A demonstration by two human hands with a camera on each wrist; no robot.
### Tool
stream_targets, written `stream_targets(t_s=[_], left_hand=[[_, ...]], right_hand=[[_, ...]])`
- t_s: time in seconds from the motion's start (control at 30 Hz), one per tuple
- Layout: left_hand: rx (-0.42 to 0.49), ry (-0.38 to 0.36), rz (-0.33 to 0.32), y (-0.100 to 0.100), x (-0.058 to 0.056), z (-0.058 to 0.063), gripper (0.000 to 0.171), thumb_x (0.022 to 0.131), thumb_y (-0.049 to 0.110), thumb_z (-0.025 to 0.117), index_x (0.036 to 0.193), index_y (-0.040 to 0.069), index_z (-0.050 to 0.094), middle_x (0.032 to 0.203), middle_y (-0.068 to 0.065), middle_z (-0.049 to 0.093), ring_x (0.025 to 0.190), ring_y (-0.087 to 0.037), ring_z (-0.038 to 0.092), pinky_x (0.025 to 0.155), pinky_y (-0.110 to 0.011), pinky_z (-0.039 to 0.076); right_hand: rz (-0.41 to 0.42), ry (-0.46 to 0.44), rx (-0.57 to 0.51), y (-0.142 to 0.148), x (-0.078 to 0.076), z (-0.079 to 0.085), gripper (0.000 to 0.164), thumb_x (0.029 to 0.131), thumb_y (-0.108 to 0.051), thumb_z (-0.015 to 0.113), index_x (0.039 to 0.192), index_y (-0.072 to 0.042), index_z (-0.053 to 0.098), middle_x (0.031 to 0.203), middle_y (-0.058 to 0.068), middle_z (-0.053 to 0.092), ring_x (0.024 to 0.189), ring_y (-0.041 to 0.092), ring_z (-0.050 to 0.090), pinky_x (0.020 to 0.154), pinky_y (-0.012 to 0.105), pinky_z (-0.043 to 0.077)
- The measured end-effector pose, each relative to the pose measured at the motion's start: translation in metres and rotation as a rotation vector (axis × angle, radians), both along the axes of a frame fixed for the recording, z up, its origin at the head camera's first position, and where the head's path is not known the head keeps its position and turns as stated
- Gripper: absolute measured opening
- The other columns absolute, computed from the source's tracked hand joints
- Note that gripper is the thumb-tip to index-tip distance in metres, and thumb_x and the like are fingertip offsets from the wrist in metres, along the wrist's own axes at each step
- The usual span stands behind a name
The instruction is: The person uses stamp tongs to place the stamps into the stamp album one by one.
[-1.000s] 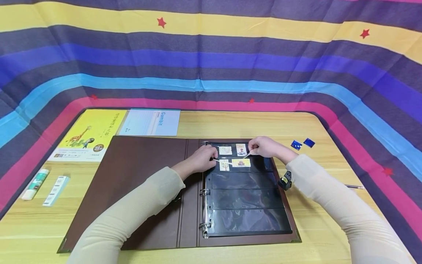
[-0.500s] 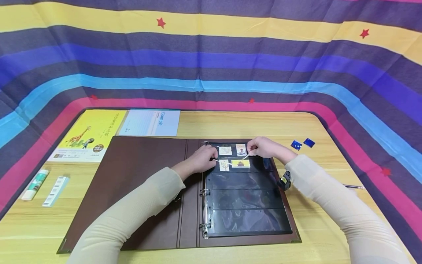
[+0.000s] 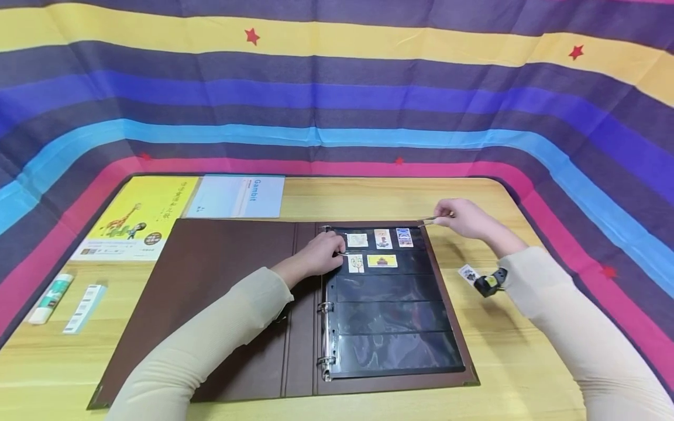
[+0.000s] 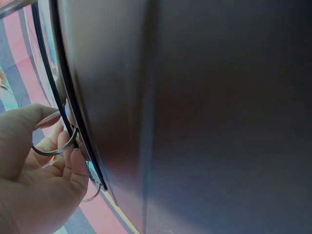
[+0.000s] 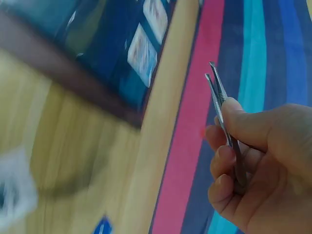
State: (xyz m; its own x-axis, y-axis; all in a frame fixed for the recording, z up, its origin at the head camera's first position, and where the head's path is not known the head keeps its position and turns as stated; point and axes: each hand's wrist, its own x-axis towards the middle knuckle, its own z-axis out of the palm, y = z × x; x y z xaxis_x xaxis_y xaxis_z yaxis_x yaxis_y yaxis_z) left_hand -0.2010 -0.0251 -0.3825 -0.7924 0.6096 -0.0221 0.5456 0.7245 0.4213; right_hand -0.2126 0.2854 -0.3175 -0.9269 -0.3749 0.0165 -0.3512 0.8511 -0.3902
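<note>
Dark brown leather-look covers make up the open binder (image 3: pixel 237 280) nearest me; the left sleeve (image 3: pixel 210 327) hides some of it and runs out of sight below. On its black page (image 3: pixel 392 318), five stamps (image 3: pixel 381 261) sit in the upper two rows, three above two. By the rings, the left hand (image 3: pixel 321 252) has its fingers bent in, pinching a thin pale sliver (image 3: pixel 342 254) too small to identify. To the right, a loose paper piece (image 3: pixel 467 273) is partly covered by the wrist camera (image 3: pixel 491 283). Past the page's top right corner, the right hand (image 3: pixel 463 218) pinches metal tweezers (image 5: pixel 224 112), tips slightly apart with nothing between them. Farther back lie a yellow booklet (image 3: pixel 142 213) and a white one (image 3: pixel 242 196), their small print unreadable, before striped cloth (image 3: pixel 316 93).
</note>
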Motion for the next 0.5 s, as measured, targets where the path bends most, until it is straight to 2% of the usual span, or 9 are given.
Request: stream_targets(t_s=[0.23, 0.37, 0.5], left_hand=[[0.002, 0.015, 0.009, -0.002, -0.001, 0.000, 0.008, 0.071, 0.010, 0.051, 0.079, 0.010, 0.050, 0.076, 0.001, 0.041, 0.073, -0.015, 0.036, 0.063, -0.025, 0.031], [-0.002, 0.021, 0.009, -0.002, 0.000, -0.001, 0.008, 0.071, 0.010, 0.051, 0.079, 0.011, 0.050, 0.076, 0.001, 0.040, 0.072, -0.015, 0.036, 0.063, -0.025, 0.031], [0.000, 0.027, 0.001, 0.000, 0.000, -0.001, 0.008, 0.071, 0.010, 0.051, 0.079, 0.011, 0.050, 0.075, 0.001, 0.040, 0.072, -0.014, 0.035, 0.063, -0.025, 0.031]], right_hand=[[-0.166, 0.013, 0.028, 0.061, 0.009, -0.003, 0.016, 0.081, -0.016, 0.050, 0.081, 0.000, 0.051, 0.075, 0.010, 0.051, 0.068, 0.023, 0.047, 0.059, 0.036, 0.036], [-0.259, -0.027, 0.084, 0.087, 0.009, -0.011, 0.017, 0.081, -0.015, 0.050, 0.081, 0.002, 0.050, 0.076, 0.012, 0.052, 0.069, 0.025, 0.048, 0.060, 0.039, 0.036], [-0.300, -0.099, 0.140, 0.102, 0.011, -0.019, 0.016, 0.080, -0.015, 0.051, 0.080, 0.002, 0.050, 0.073, 0.012, 0.050, 0.066, 0.025, 0.046, 0.058, 0.038, 0.035]])
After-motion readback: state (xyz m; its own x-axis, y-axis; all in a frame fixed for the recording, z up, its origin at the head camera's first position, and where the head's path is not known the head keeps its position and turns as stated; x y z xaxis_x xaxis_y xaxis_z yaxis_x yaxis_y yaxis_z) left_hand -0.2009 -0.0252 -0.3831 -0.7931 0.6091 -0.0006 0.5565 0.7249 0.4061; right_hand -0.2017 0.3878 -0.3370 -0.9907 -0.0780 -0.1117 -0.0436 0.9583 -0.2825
